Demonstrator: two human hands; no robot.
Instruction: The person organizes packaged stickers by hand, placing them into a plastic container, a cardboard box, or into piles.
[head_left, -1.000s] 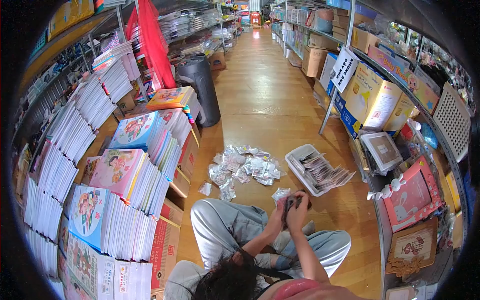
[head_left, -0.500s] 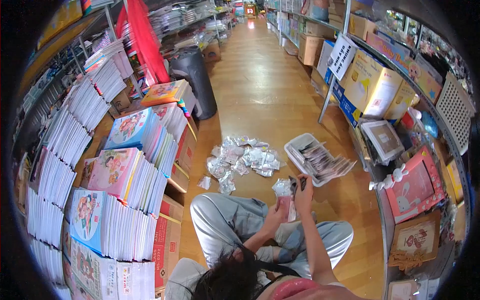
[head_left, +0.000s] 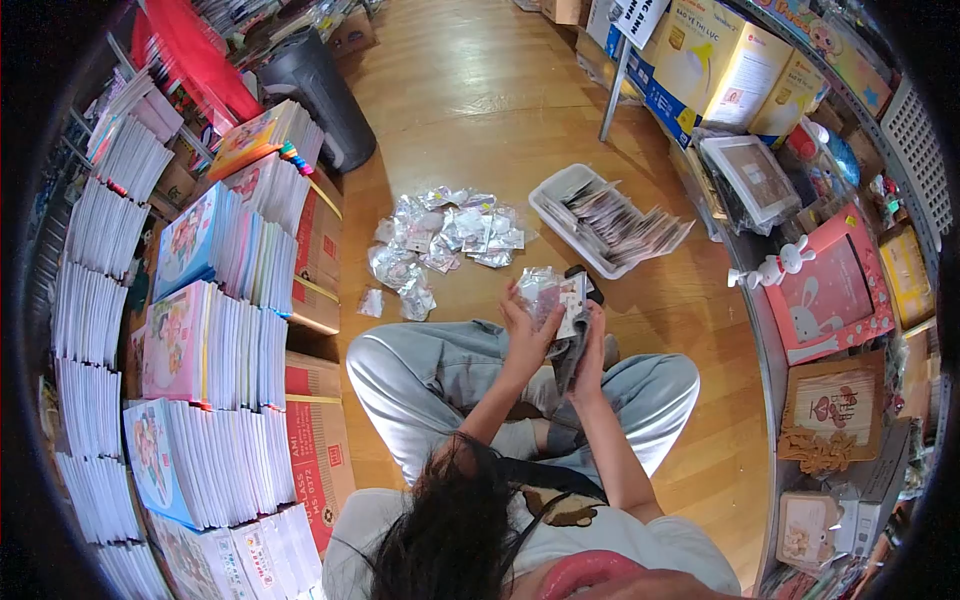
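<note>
Above my crossed legs, my left hand (head_left: 530, 335) is closed on a clear plastic packet (head_left: 540, 289). Beside it, my right hand (head_left: 590, 355) holds a dark, flat item (head_left: 568, 360) with a pale patterned card (head_left: 573, 300) at its upper end. The two hands are close together. A small black object (head_left: 584, 283) shows just beyond the card; whether it is held is unclear. On the floor ahead lies a pile of small clear packets (head_left: 450, 228). Right of the pile, a white basket (head_left: 545, 205) holds a row of packed flat packets (head_left: 620, 225), some leaning over its edge.
Stacks of books (head_left: 225, 350) and red-brown cartons (head_left: 315, 440) line the left side. A dark cylinder (head_left: 320, 95) stands beyond them. On the right are shelves with yellow boxes (head_left: 710, 65), a pink bunny frame (head_left: 825, 295) and a wooden plaque (head_left: 835, 405).
The view has tilted downward. The clear packet is now raised in my left hand, and the dark item in my right hand has come down beside the card, closer to my body.
</note>
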